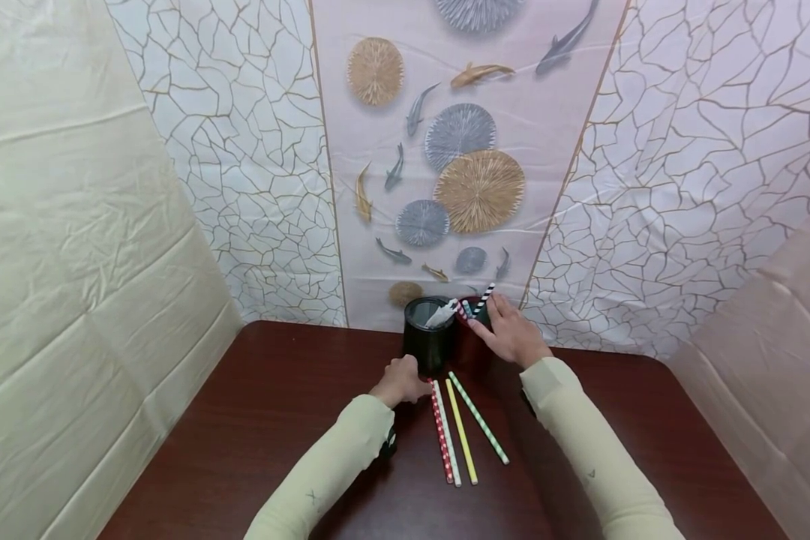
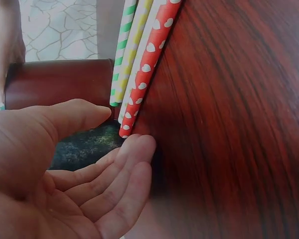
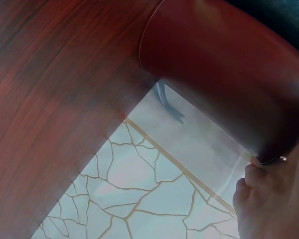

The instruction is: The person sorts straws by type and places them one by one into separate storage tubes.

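A black cup (image 1: 428,341) holds something white, the brown cup (image 1: 471,346) right of it holds striped straws (image 1: 481,301) pinched by the right hand (image 1: 511,334), while the relaxed left hand (image 1: 398,381) touches the red straw (image 1: 442,430) lying near.

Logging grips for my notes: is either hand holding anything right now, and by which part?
The right hand grips the dark red cup at its rim. The left hand holds nothing.

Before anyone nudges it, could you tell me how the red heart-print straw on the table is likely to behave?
The red straw looks like a thin paper tube, so probably very light. Being round and lying flat on the smooth table, it may roll sideways if pushed. It would likely crush or kink under a firm pinch.
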Available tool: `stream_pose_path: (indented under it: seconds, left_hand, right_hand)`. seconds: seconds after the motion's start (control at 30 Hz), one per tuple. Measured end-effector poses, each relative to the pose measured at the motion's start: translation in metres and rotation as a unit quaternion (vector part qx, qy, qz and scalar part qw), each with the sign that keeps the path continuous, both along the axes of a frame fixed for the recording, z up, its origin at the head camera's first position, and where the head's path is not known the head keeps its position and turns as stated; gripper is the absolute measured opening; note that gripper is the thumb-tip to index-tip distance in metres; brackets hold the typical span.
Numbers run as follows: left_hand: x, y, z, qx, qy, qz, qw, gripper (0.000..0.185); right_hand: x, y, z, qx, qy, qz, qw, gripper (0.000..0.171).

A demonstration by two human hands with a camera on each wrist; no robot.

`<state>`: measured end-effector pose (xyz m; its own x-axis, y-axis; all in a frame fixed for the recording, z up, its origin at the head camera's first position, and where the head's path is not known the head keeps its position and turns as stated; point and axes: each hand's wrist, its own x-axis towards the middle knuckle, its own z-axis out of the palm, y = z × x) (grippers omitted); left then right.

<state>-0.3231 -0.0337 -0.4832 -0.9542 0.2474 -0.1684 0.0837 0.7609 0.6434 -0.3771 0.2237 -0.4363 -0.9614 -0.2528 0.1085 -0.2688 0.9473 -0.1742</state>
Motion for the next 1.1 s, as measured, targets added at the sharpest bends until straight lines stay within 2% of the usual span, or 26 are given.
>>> stream_pose_path:
  seconds: [0.3,0.53,0.8,0.83,1.03,1.07,1.1]
  left_hand:
    - [-0.007,0.008,-0.006,-0.017,-0.003,0.010,0.9998,0.029]
    - [-0.012,0.011,-0.009,-0.020,-0.011,0.024,0.9995,0.028]
    - [-0.024,0.017,-0.016,-0.031,-0.045,0.040,0.9977,0.030]
    - [-0.027,0.017,-0.022,-0.028,-0.042,0.038,0.9980,0.030]
    - [-0.021,0.021,-0.019,-0.015,-0.036,0.054,0.9978,0.027]
    - [-0.017,0.022,-0.014,-0.015,-0.039,0.060,0.9973,0.026]
    - [-0.018,0.022,-0.014,-0.013,-0.041,0.062,0.9971,0.027]
  right_hand:
    - [0.001,-0.002,-0.005,-0.004,0.035,0.008,0.999,0.090]
    - [-0.002,-0.003,-0.008,-0.004,0.042,0.011,0.999,0.089]
    - [-0.001,-0.006,-0.006,0.000,0.053,0.008,0.999,0.087]
    - [0.000,-0.006,-0.006,0.000,0.052,0.006,0.999,0.086]
    - [0.002,-0.004,-0.008,0.000,0.052,0.003,0.999,0.086]
    - [0.002,-0.003,-0.009,0.000,0.053,0.003,0.999,0.086]
    - [0.001,-0.002,-0.009,-0.001,0.054,0.002,0.999,0.087]
